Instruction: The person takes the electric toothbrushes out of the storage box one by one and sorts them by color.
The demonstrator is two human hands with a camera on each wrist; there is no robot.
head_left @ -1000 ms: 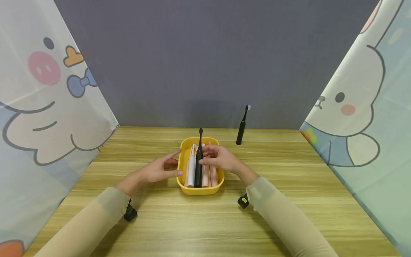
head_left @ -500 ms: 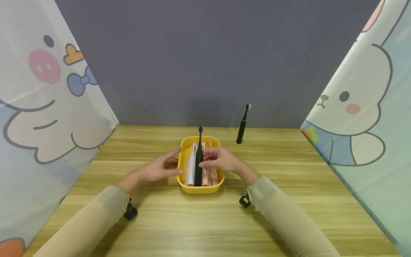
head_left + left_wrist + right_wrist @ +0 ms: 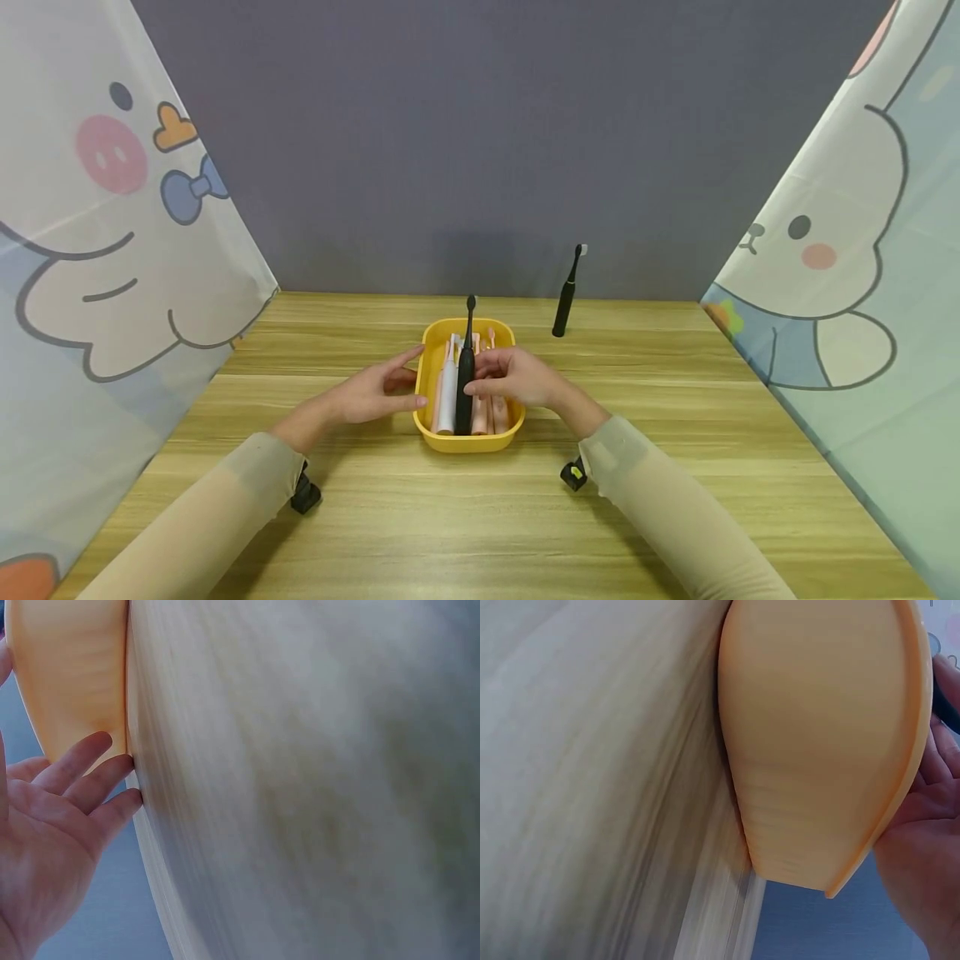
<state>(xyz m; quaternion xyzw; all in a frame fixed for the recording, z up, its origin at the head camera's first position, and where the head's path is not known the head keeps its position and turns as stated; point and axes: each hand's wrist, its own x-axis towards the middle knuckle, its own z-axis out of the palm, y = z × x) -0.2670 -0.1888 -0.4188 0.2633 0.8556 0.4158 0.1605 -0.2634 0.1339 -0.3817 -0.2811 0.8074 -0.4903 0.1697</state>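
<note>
In the head view, a yellow plastic basket (image 3: 468, 445) sits mid-table holding several electric toothbrushes. My right hand (image 3: 519, 377) reaches over the basket's right side and pinches a black electric toothbrush (image 3: 465, 392), whose brush head points away, above the far rim. Left of it lies a white toothbrush (image 3: 447, 398); to its right are pink ones (image 3: 480, 417), partly hidden by my right hand. Against the basket's left wall rests my left hand (image 3: 369, 395), its fingers spread. The left wrist view shows its fingers (image 3: 84, 761) relaxed at the basket's outer wall (image 3: 71, 675).
Behind and right of the basket, another black electric toothbrush (image 3: 563, 310) stands upright on the wooden table (image 3: 450, 525). A grey panel (image 3: 480, 150) rises at the table's back edge, with cartoon-printed cloths (image 3: 832, 275) on both sides.
The right thumb has slid slightly lower along the black toothbrush, and its brush head has tipped a little to the right. My left hand stays at the basket's side.
</note>
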